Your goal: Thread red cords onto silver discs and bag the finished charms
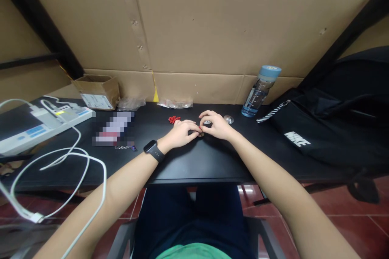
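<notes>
We see the small piece (pixel 201 133) between the fingertips of both hands, just above or on the black tabletop (pixel 188 165); the fingers hide most of it, so we cannot tell which way it points or how its long axis runs. What shows looks rounded and brownish, with a touch of red by the fingertips. Our left hand (pixel 182 133) pinches it between thumb and forefinger, the other fingers loosely curved; our right hand (pixel 216 125) pinches from the other side, its fingers arched. Just beyond the left hand lies a red knotted cord (pixel 174 120), openwork and wider from side to side. A clear round dish (pixel 228 119), shiny and shallow, sits beyond the right hand, and another clear round thing (pixel 207 122) shows partly behind its fingers. Farther beyond the left hand lies crinkled clear plastic (pixel 174 103).
</notes>
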`<state>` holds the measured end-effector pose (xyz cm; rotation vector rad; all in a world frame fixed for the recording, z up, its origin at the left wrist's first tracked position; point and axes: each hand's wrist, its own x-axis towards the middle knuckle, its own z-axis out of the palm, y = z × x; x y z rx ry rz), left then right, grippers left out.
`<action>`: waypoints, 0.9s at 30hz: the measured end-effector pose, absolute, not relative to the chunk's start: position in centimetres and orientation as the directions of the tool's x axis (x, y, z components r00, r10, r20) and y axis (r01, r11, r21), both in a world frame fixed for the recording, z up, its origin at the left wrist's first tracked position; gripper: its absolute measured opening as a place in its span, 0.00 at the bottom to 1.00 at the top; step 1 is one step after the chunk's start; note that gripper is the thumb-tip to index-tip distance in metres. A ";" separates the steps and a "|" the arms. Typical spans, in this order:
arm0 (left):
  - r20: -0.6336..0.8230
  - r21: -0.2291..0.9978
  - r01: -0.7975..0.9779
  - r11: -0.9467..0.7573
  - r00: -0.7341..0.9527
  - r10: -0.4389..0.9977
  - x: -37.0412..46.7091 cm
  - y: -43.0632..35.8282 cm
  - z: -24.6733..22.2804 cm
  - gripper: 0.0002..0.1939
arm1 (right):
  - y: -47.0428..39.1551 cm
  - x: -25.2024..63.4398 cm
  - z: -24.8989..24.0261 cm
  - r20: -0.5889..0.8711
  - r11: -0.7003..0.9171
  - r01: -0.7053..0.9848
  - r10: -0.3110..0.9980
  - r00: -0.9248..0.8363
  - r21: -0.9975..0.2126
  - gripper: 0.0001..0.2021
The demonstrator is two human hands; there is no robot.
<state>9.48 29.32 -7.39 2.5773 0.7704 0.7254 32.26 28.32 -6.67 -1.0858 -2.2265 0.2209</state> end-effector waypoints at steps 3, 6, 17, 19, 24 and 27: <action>0.352 0.459 0.440 -0.772 0.707 0.613 9.4 29.3 -7.1 0.12 | 28.8 32.5 -6.8 0.521 0.609 0.653 0.773 -0.361 -0.450 0.02; 0.333 0.440 0.473 -0.763 0.703 0.628 9.1 29.5 -7.0 0.10 | 29.5 33.4 -7.1 0.544 0.526 0.698 0.807 -0.230 -0.486 0.07; 0.380 0.329 0.563 -0.758 0.656 0.652 8.5 29.6 -7.3 0.10 | 31.0 35.2 -8.2 0.420 0.336 0.878 0.890 -0.177 -0.341 0.25; 0.390 0.270 0.583 -0.766 0.662 0.640 8.5 29.6 -7.3 0.10 | 31.4 35.2 -8.3 0.392 0.296 0.896 0.907 -0.155 -0.332 0.23; 0.411 0.167 0.627 -0.761 0.657 0.632 8.4 29.5 -7.3 0.08 | 32.4 35.4 -8.9 0.372 0.323 0.894 0.907 -0.199 -0.310 0.11; 0.398 0.160 0.621 -0.767 0.671 0.626 8.3 29.5 -7.2 0.08 | 32.6 35.2 -9.1 0.374 0.333 0.876 0.907 -0.195 -0.350 0.08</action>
